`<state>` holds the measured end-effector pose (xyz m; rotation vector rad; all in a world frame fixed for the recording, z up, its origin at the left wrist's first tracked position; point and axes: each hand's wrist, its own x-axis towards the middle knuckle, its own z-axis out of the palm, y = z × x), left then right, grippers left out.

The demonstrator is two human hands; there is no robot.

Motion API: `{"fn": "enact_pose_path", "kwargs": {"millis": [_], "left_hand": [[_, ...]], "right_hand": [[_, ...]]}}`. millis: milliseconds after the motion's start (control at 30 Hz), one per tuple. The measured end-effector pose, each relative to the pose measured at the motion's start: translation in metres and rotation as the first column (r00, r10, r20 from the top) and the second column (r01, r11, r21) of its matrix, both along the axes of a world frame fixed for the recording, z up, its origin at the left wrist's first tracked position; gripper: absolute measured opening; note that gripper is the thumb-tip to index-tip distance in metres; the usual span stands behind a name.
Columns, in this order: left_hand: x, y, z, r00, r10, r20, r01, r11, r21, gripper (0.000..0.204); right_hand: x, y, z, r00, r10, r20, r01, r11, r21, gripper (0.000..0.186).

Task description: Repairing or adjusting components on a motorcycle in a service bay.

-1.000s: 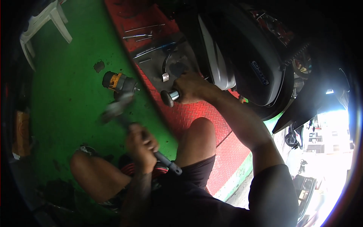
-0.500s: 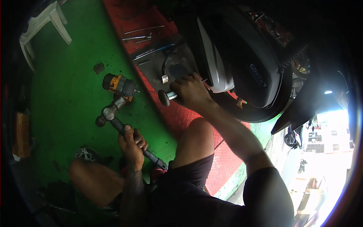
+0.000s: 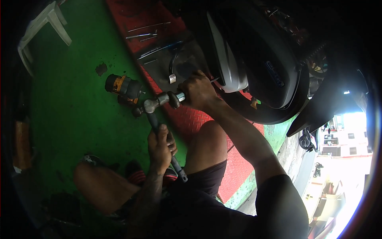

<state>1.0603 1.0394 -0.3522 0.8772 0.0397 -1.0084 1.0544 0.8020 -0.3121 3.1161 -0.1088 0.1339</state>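
A single head-worn fisheye camera looks steeply down, close over the person's own knees and forearms, onto the green floor (image 3: pixel 71 103) and red tread plate (image 3: pixel 234 167) below.

The left hand (image 3: pixel 160 145) sits just below the picture's centre, fingers curled tight into a fist, knuckles toward twelve o'clock; its forearm runs down toward six o'clock. The right hand (image 3: pixel 197 92) lies above it toward one o'clock, also clenched, thumb side facing nine o'clock. Its arm stretches nearly straight toward five o'clock, to the shoulder.
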Motion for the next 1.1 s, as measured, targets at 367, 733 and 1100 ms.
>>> {"fn": "enact_pose_path", "kwargs": {"millis": [367,733,1100], "left_hand": [[0.001,0.017,0.002,0.881,0.473,-0.023,-0.467,0.860,-0.205,0.044],[-0.001,0.003,0.016,1.000,0.000,-0.018,0.000,0.999,0.034,0.036],[-0.002,0.020,0.002,0.980,0.194,0.044,-0.196,0.980,0.042,0.040]], "right_hand": [[0.010,0.003,0.018,0.947,-0.021,-0.322,0.019,1.000,-0.009,0.012],[0.016,0.003,0.035,0.907,0.030,-0.421,-0.002,0.998,0.066,0.013],[0.032,-0.001,0.045,0.772,0.069,-0.632,0.052,0.984,0.172,0.020]]}}
